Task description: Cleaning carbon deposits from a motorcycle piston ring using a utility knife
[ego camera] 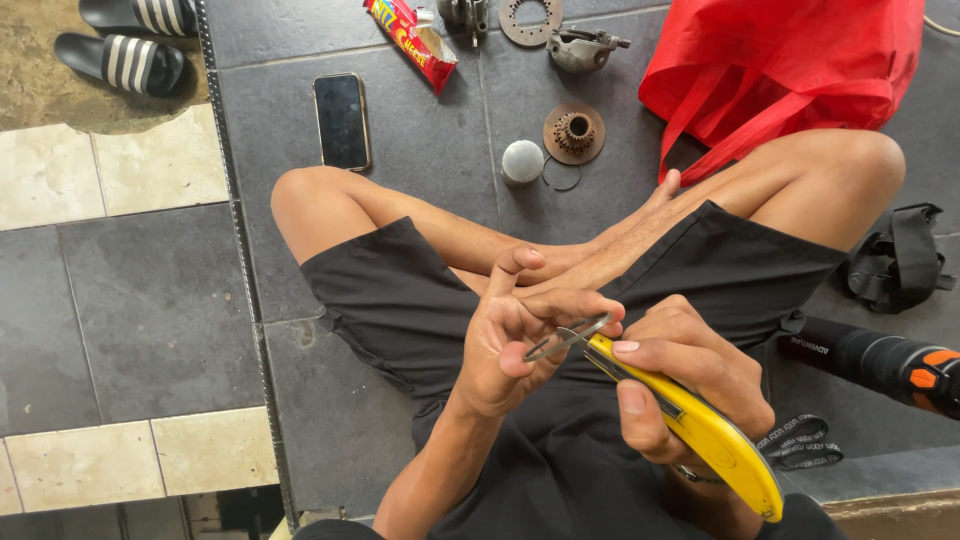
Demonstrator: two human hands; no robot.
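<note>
A thin metal ring sat above the person's lap, pinched between the thumb and curled fingers of the left hand. The right hand was closed around a yellow utility knife, its tip touching the ring. Farther off on the tiled floor lay a phone (screen dark) and a rusty sprocket.

The knife in the right hand is bright yellow with a black strip; the ring in the left hand is grey metal. The shorts are black. The bag is red, the phone black, the 2 sandals black with white stripes, the floor tiles dark grey and beige.
</note>
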